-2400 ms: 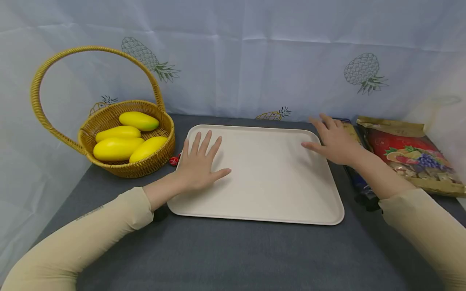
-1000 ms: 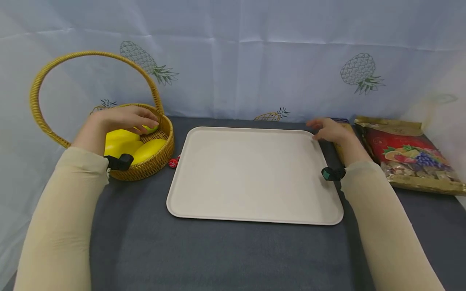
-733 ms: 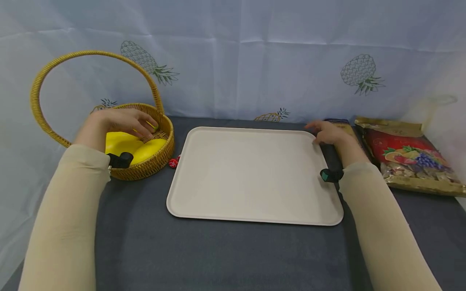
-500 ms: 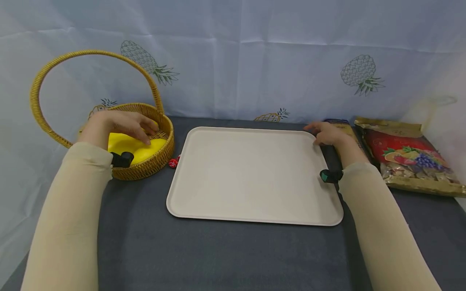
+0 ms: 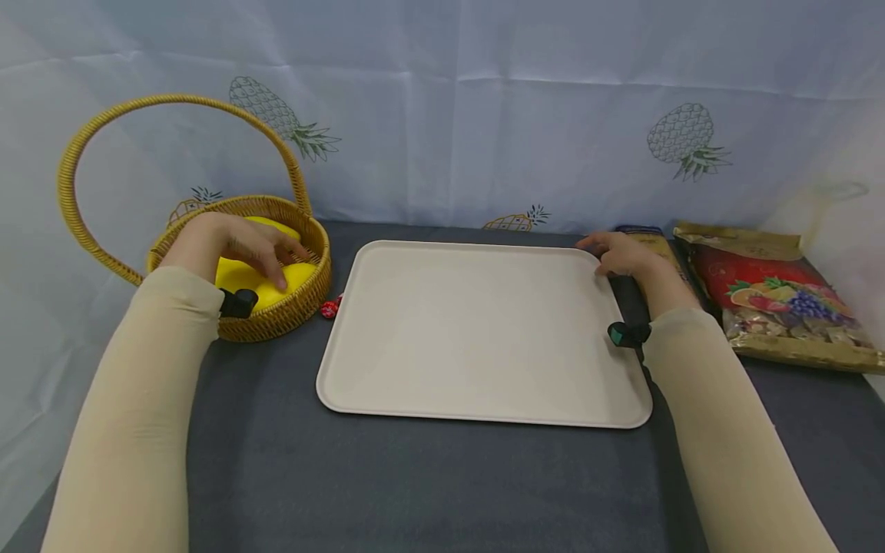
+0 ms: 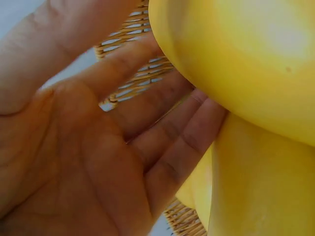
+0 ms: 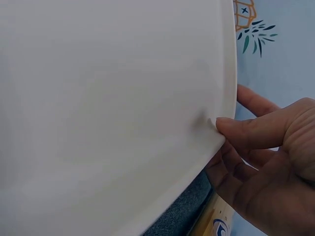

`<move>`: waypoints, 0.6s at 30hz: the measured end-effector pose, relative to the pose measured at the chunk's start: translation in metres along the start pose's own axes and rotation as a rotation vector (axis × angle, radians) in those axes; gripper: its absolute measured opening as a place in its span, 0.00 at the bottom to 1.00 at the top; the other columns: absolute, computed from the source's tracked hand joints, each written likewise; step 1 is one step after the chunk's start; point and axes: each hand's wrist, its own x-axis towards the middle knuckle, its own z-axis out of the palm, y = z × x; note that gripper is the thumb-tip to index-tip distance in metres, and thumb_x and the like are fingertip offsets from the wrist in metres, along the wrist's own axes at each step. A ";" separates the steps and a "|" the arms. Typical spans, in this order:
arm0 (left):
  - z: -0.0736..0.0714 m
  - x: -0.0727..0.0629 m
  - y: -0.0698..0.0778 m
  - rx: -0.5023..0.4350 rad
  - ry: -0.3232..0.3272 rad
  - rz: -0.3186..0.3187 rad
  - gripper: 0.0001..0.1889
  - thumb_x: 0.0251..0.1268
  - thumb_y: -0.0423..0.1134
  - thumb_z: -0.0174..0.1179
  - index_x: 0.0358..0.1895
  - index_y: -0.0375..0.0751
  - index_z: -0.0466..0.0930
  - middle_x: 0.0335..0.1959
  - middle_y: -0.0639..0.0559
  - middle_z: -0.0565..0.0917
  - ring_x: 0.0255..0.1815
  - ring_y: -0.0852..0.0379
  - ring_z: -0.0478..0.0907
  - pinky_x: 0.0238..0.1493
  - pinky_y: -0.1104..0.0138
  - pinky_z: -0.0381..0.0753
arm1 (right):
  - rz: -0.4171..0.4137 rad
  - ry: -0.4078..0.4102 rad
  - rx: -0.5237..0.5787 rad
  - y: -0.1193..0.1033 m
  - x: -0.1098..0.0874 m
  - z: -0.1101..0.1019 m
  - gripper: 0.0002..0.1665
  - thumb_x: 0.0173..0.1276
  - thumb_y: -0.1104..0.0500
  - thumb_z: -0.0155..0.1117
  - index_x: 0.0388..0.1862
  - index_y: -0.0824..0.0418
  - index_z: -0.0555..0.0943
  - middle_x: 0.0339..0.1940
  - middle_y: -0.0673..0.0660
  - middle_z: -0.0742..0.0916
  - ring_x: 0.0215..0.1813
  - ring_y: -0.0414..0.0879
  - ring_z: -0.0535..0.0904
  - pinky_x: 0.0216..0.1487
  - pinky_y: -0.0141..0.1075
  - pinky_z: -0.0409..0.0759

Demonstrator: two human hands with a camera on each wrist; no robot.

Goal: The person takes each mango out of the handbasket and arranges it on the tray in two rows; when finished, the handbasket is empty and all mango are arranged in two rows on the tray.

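Inside a wicker basket at the left lie several smooth yellow mangoes. My left hand reaches down among them, thumb over the front mango and fingers toward its far side. In the left wrist view the fingers are nearly straight, their tips hidden behind a mango, with a gap before the palm. My right hand holds the far right corner of a cream rectangular tray. The right wrist view shows the thumb on the tray's rim and fingers beneath.
The basket's tall arched handle rises over the left wrist. A small red wrapped candy lies between basket and tray. At right are a red and gold fruit-printed bag and another package. A pineapple-printed curtain hangs behind.
My left hand has gone from above the tray into the basket, then lower and nearer over the front mango. My right hand has come down onto the tray's corner.
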 end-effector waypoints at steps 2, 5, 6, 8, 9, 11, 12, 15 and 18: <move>0.001 0.001 0.000 0.019 -0.011 -0.022 0.52 0.64 0.47 0.65 0.79 0.33 0.39 0.78 0.24 0.45 0.78 0.26 0.45 0.77 0.40 0.56 | -0.004 -0.005 0.008 0.000 0.000 0.000 0.40 0.62 0.77 0.53 0.75 0.64 0.62 0.73 0.78 0.62 0.68 0.71 0.64 0.42 0.40 0.76; 0.001 0.001 -0.002 0.034 -0.024 -0.044 0.53 0.63 0.48 0.66 0.79 0.33 0.37 0.77 0.23 0.47 0.77 0.26 0.47 0.77 0.39 0.56 | -0.015 -0.012 0.017 0.000 -0.001 0.000 0.40 0.61 0.77 0.52 0.75 0.65 0.62 0.73 0.78 0.62 0.68 0.71 0.64 0.40 0.40 0.74; 0.001 0.001 -0.002 0.039 -0.027 -0.047 0.54 0.63 0.48 0.66 0.79 0.33 0.37 0.76 0.22 0.48 0.77 0.26 0.49 0.77 0.38 0.56 | -0.019 -0.014 0.019 0.001 -0.001 0.000 0.40 0.61 0.78 0.52 0.75 0.65 0.62 0.73 0.78 0.62 0.68 0.71 0.64 0.39 0.40 0.74; 0.002 0.001 -0.003 0.043 -0.026 -0.050 0.53 0.63 0.48 0.66 0.79 0.34 0.37 0.75 0.23 0.51 0.75 0.26 0.52 0.76 0.38 0.57 | -0.025 -0.017 0.017 0.000 -0.002 0.000 0.40 0.61 0.78 0.51 0.75 0.65 0.61 0.73 0.79 0.62 0.67 0.71 0.64 0.39 0.40 0.73; 0.002 0.001 -0.004 0.046 -0.024 -0.049 0.53 0.63 0.48 0.67 0.79 0.33 0.38 0.75 0.23 0.52 0.75 0.26 0.52 0.76 0.38 0.57 | -0.027 -0.017 0.016 0.001 -0.002 0.000 0.40 0.61 0.78 0.51 0.75 0.65 0.61 0.72 0.79 0.63 0.65 0.70 0.65 0.38 0.40 0.73; 0.002 0.001 -0.004 0.057 -0.018 -0.052 0.53 0.62 0.48 0.67 0.79 0.32 0.39 0.75 0.23 0.53 0.75 0.27 0.53 0.76 0.37 0.56 | -0.031 -0.019 0.015 0.001 -0.002 0.000 0.40 0.61 0.77 0.51 0.75 0.65 0.61 0.71 0.79 0.63 0.63 0.69 0.66 0.38 0.40 0.73; 0.002 0.001 -0.004 0.059 -0.017 -0.056 0.53 0.62 0.48 0.67 0.79 0.31 0.40 0.75 0.23 0.53 0.75 0.27 0.53 0.76 0.37 0.55 | -0.033 -0.019 0.016 0.001 -0.002 0.000 0.40 0.62 0.77 0.51 0.75 0.65 0.61 0.71 0.79 0.63 0.63 0.68 0.67 0.38 0.40 0.73; 0.002 0.000 -0.004 0.057 -0.014 -0.069 0.52 0.61 0.48 0.67 0.78 0.28 0.43 0.76 0.24 0.51 0.75 0.28 0.53 0.76 0.37 0.55 | -0.034 -0.017 0.016 0.001 -0.001 0.000 0.40 0.62 0.78 0.51 0.75 0.65 0.62 0.71 0.78 0.64 0.61 0.67 0.67 0.38 0.40 0.73; 0.003 -0.001 -0.004 0.046 -0.014 -0.071 0.52 0.61 0.48 0.68 0.78 0.29 0.44 0.77 0.24 0.48 0.76 0.28 0.52 0.77 0.37 0.54 | -0.029 -0.016 0.014 0.001 -0.001 0.000 0.40 0.62 0.78 0.51 0.75 0.65 0.62 0.72 0.78 0.63 0.61 0.67 0.67 0.38 0.40 0.72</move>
